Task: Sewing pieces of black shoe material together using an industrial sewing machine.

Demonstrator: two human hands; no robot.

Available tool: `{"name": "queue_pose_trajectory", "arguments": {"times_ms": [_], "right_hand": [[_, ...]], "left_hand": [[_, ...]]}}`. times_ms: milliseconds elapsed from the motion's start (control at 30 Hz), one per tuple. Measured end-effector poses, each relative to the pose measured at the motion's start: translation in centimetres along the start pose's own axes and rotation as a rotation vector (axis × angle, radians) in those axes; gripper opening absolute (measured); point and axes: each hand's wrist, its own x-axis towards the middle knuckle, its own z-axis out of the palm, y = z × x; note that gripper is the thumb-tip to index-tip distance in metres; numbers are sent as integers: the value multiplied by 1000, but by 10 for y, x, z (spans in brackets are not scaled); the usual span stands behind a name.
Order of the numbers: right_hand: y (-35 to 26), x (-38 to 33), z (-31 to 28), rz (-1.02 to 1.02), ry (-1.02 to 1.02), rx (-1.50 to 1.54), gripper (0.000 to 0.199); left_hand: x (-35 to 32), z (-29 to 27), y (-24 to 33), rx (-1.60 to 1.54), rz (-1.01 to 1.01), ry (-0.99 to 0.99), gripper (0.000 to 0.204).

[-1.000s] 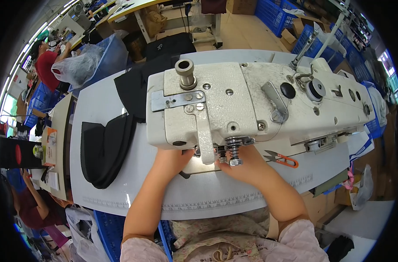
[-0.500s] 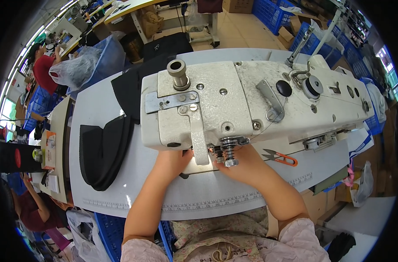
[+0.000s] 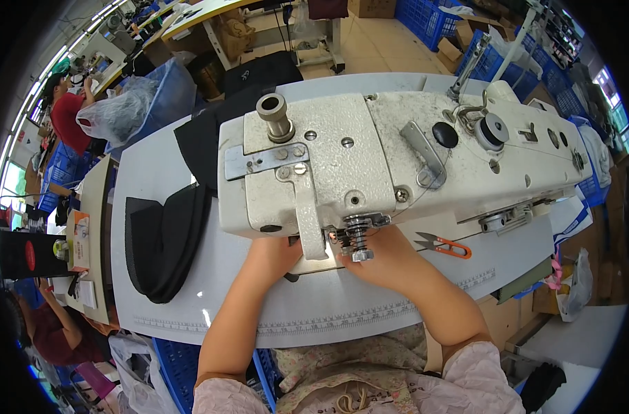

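A white industrial sewing machine (image 3: 342,162) stretches across the table in front of me. My left hand (image 3: 276,255) reaches under the left end of its head, and the head hides its fingers. Behind the spring tension dial (image 3: 358,238), my right hand (image 3: 382,257) is also tucked under the head, with its fingers out of sight. Light shines on the plate between the two hands. A small dark edge (image 3: 291,277) shows beside my left hand; I cannot make out what it belongs to. Orange-handled thread snips (image 3: 444,245) lie right of my right hand.
Black padded fabric pieces (image 3: 164,245) rest on the white table (image 3: 328,303) at left, with more black fabric (image 3: 200,148) behind the machine. A ruler strip (image 3: 314,323) runs along the near edge. At far left are a blue bin (image 3: 169,96) and two people.
The whole view has shifted very slightly, so the machine appears a little further left. Both hands stay under the machine head, with no clear movement of their own.
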Motion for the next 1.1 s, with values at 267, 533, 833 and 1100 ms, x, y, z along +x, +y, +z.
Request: {"name": "queue_pose_trajectory", "arguments": {"times_ms": [267, 533, 833, 1100], "right_hand": [[1, 0, 4, 27, -47, -16, 12], [3, 1, 9, 26, -15, -24, 10], [3, 2, 5, 105, -89, -19, 11], [4, 1, 7, 72, -35, -19, 11]], "left_hand": [[2, 6, -11, -18, -82, 35, 31], [2, 7, -27, 156, 125, 32, 24], [2, 5, -9, 232, 35, 109, 26], [4, 4, -4, 209, -6, 120, 25]]}}
